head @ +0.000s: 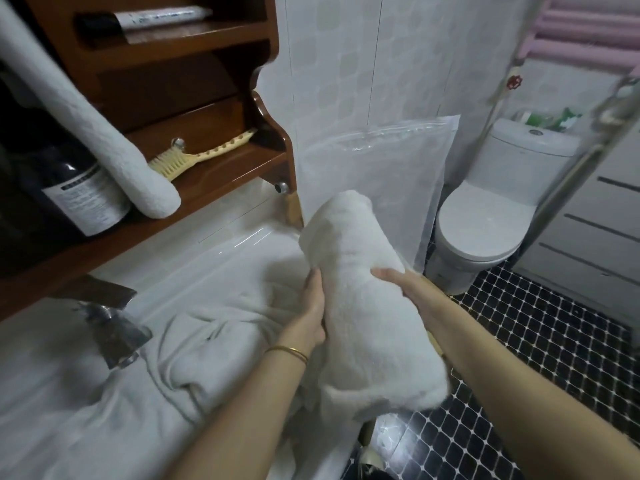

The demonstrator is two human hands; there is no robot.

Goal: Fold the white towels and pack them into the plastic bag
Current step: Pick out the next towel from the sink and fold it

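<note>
Packing step, head view. The left hand and right hand clasp a folded towel from either side. The left fingers curl against its near-left edge. The right thumb lies over its right edge, with the remaining right fingers hidden beneath the cloth. The bundle hangs between the fingers, raised off the bench and angled away from the person.

Directly beyond the fingers, the plastic bag leans upright against the tiled wall. It appears flat, and whether its mouth is open cannot be told. To the left of the fingers and lower, a second towel lies crumpled and unfolded on the bench, near the tap.

Folding of the held towel appears complete, and its transfer to the bag is judged to be in hand. The next move calls for one hand to free itself and spread the bag's mouth while the other keeps the folds together during insertion. The crumpled towel remains to be folded.
</note>
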